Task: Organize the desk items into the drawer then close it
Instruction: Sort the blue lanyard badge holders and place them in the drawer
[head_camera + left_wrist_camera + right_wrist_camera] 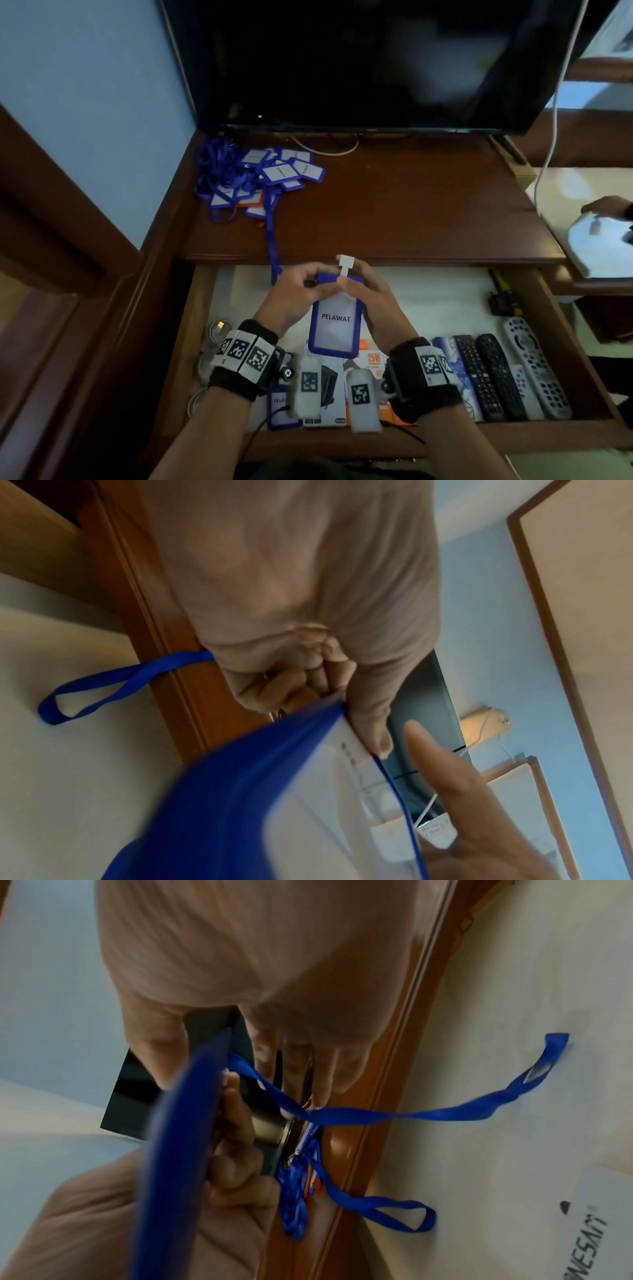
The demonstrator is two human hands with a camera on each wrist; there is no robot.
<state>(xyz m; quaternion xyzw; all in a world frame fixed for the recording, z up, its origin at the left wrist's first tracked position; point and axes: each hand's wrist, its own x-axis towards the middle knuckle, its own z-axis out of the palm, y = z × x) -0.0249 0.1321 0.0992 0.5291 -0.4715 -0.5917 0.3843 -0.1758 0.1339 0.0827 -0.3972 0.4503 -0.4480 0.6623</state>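
Note:
A blue badge holder (337,318) printed PELAWAT hangs upright over the open drawer (445,301). My left hand (301,282) pinches its top left corner, and my right hand (359,284) pinches the top by the white strap tab (344,265). Its blue lanyard (273,246) trails back over the desk edge to a pile of badge holders (267,174) at the desk's back left. In the left wrist view my left hand (308,691) has its fingers curled at the badge holder (257,791). In the right wrist view my right hand (219,1069) straddles the badge holder's edge (178,1150), with the lanyard (411,1115) looping away.
The drawer holds several remotes (496,373) at the right, small boxes (342,377) in the front middle, another blue badge holder (282,404) and coiled cables (215,332) at the left. A dark screen (376,68) stands behind the desk. Another person's hand (606,205) is at the far right.

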